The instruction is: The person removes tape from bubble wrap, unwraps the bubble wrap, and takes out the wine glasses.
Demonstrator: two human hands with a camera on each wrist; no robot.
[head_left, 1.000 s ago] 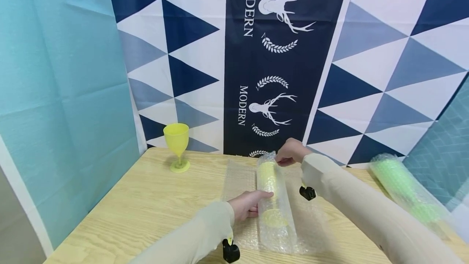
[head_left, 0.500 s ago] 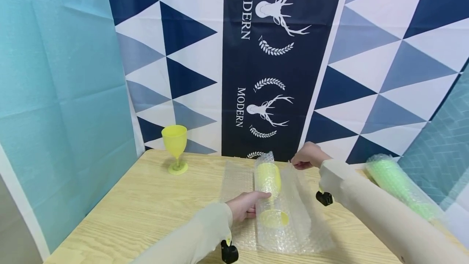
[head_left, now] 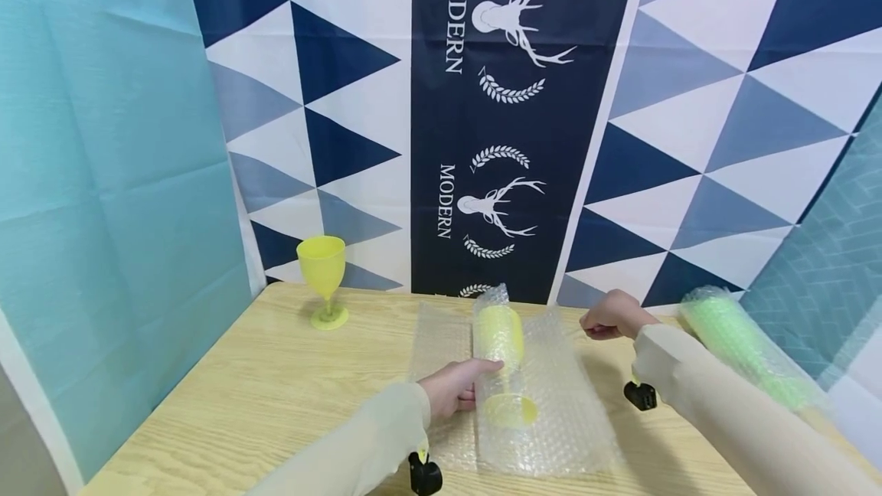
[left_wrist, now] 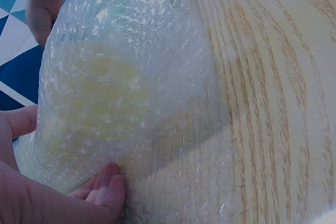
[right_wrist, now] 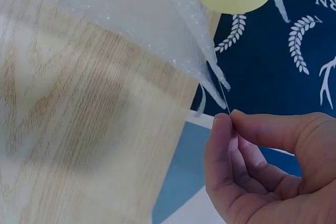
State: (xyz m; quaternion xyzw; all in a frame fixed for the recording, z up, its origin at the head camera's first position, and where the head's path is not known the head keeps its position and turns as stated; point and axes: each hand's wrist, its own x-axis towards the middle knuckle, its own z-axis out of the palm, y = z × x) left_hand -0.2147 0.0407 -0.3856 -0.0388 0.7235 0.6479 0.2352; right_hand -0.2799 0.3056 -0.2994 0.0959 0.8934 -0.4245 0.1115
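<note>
A yellow plastic goblet (head_left: 499,331) lies on its side inside a sheet of clear bubble wrap (head_left: 561,412) on the table. My left hand (head_left: 451,387) grips the wrapped goblet from its left side, thumb on top and fingers low against the wrap. To the right, my right hand (head_left: 615,315) is raised beyond the wrap's lifted far corner. Its thumb and forefinger (right_wrist: 223,129) pinch a thin clear strip that runs taut from that corner. The right flap of the wrap slopes up off the goblet toward this hand.
A second yellow goblet (head_left: 321,266) stands upright at the table's back left. Something green in bubble wrap (head_left: 744,347) lies along the right side. Behind the wooden table (head_left: 276,404) hangs a patterned cloth (head_left: 482,98) close to the back edge.
My right hand has moved right, away from the goblet, drawing the wrap's right flap open and outward. My left hand has kept its grip in place.
</note>
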